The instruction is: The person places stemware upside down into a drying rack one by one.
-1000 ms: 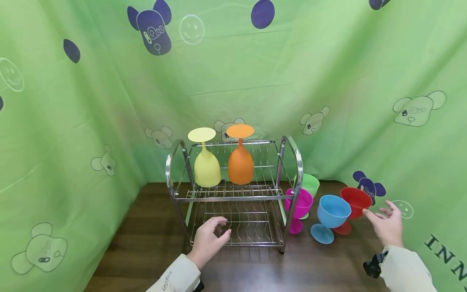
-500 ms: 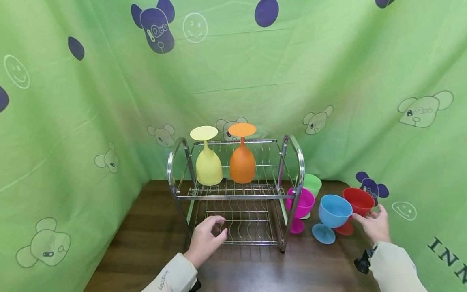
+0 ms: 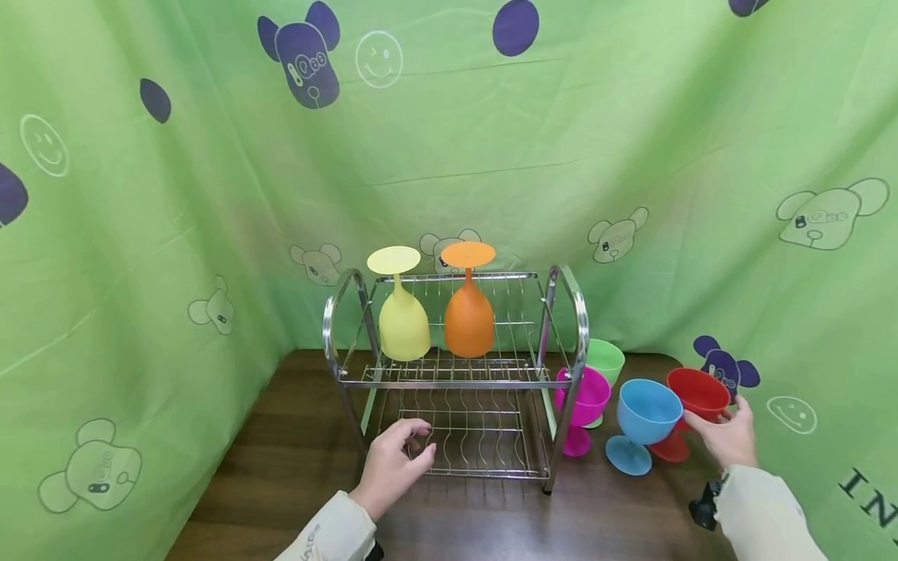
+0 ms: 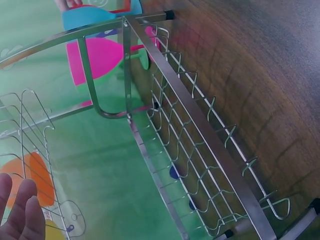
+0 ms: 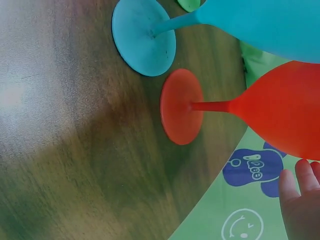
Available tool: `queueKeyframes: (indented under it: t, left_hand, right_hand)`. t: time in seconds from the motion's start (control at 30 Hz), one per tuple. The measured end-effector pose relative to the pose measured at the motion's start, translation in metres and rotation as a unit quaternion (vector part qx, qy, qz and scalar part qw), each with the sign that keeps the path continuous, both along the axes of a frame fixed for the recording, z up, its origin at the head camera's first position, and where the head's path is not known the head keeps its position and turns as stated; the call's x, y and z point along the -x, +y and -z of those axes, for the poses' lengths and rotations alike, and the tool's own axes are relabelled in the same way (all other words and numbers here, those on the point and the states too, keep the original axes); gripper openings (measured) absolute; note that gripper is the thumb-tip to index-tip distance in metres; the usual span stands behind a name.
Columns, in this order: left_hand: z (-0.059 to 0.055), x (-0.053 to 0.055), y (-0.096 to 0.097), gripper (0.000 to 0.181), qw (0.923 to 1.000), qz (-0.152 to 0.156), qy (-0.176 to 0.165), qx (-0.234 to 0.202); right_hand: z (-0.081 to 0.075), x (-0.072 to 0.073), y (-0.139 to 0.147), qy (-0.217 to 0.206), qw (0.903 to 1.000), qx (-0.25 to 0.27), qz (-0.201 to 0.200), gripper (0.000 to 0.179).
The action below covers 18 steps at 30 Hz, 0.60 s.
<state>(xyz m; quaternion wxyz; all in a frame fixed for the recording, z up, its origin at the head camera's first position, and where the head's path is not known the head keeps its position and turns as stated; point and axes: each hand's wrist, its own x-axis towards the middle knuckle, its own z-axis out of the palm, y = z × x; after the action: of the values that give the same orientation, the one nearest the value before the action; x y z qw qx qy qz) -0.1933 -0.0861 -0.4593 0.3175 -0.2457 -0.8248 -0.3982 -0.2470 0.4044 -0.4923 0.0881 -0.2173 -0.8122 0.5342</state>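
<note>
My right hand is at the red goblet, its thumb by the bowl's near left side and its other fingers at the right. In the right wrist view its fingertips are right at the edge of the red bowl, and the foot stands upright on the table. Just left stands a blue goblet, close to my thumb. My left hand hangs in front of the metal dish rack, fingers loosely bent and holding nothing. On the rack's upper tier, a yellow goblet and an orange goblet stand upside down.
Beside the rack's right side stand a magenta goblet and, behind it, a light green goblet. The rack's lower tier has wavy wires. A green printed cloth surrounds the brown wooden table.
My right hand has moved left to the red goblet, its thumb now beside the blue one. My left hand has barely moved. The head view has shifted slightly.
</note>
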Motion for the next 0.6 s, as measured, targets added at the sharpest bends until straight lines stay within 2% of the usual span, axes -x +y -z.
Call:
queueKeyframes:
  t: [0.13, 0.43, 0.6]
  left_hand:
    - [0.0002, 0.0005, -0.0003, 0.028, 0.9999, -0.001, -0.012, 0.0]
    - [0.0001, 0.0004, -0.0006, 0.03, 0.9999, -0.003, -0.011, 0.004]
    - [-0.0004, 0.0012, -0.0012, 0.031, 0.9999, -0.005, -0.007, 0.008]
  right_hand:
    - [0.0, 0.0028, 0.0012, 0.016, 0.9998, 0.004, -0.005, 0.094]
    - [-0.0035, 0.0066, 0.0039, 0.015, 0.9997, -0.019, 0.001, 0.091]
    - [-0.0051, 0.0079, 0.0058, 0.015, 0.9988, -0.042, -0.019, 0.091]
